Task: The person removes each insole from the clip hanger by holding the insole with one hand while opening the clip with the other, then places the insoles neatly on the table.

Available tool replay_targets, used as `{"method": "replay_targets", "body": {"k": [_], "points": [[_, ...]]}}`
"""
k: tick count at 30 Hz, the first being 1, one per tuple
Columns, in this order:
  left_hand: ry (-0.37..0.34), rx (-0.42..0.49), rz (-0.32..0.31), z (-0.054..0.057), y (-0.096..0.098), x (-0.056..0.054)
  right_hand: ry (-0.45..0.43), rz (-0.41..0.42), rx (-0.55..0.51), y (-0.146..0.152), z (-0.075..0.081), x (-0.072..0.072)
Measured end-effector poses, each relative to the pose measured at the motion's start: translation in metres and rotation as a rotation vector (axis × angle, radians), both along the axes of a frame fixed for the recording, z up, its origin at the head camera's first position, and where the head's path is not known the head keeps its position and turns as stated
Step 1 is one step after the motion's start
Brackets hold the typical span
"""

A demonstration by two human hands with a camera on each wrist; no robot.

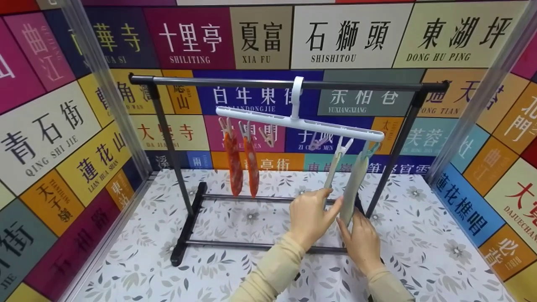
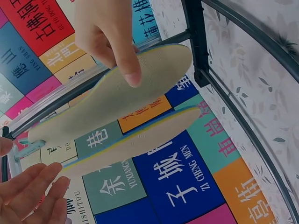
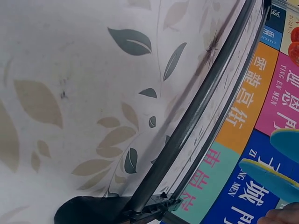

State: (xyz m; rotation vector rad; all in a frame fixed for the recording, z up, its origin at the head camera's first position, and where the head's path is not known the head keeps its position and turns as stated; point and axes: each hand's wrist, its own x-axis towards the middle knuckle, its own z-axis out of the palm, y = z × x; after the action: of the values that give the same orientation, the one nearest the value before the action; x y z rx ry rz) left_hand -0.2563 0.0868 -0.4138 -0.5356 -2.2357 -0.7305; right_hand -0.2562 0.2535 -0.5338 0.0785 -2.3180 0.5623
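Observation:
A white clip hanger (image 1: 300, 123) holds a pair of pale insoles on its right side. My right hand (image 1: 361, 241) grips the lower part of the outer pale insole (image 1: 354, 184), its thumb on the near face in the left wrist view. The inner pale insole (image 2: 135, 142) hangs from a white clip (image 1: 345, 146); a green clip (image 2: 32, 148) holds the outer one. My left hand (image 1: 312, 214) is beside the insoles, fingers extended and thumb apart in the left wrist view. Two orange patterned insoles (image 1: 234, 165) hang at the hanger's left end.
The hanger hooks over the top bar (image 1: 235, 82) of a black rack standing on a floral-patterned surface (image 1: 138, 247). A pink clip (image 1: 267, 136) and a purple clip (image 1: 321, 140) hang without insoles. Panels with colourful lettering (image 1: 191, 37) enclose the back and sides.

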Motion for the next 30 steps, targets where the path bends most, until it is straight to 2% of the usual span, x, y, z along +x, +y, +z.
{"method": "replay_targets", "body": {"k": [6, 13, 23, 30], "points": [[-0.001, -0.01, -0.033, 0.007, 0.013, -0.001, 0.008, -0.013, 0.018, 0.002, 0.0, -0.003], [0.042, -0.023, -0.03, 0.012, 0.025, -0.003, 0.053, 0.002, 0.035, 0.002, 0.001, -0.005], [-0.015, -0.055, -0.016, 0.024, 0.04, -0.005, 0.016, -0.035, 0.042, 0.001, 0.002, -0.006], [-0.062, -0.056, -0.036, 0.03, 0.047, -0.006, 0.007, -0.029, 0.05, 0.002, -0.002, -0.005]]}}
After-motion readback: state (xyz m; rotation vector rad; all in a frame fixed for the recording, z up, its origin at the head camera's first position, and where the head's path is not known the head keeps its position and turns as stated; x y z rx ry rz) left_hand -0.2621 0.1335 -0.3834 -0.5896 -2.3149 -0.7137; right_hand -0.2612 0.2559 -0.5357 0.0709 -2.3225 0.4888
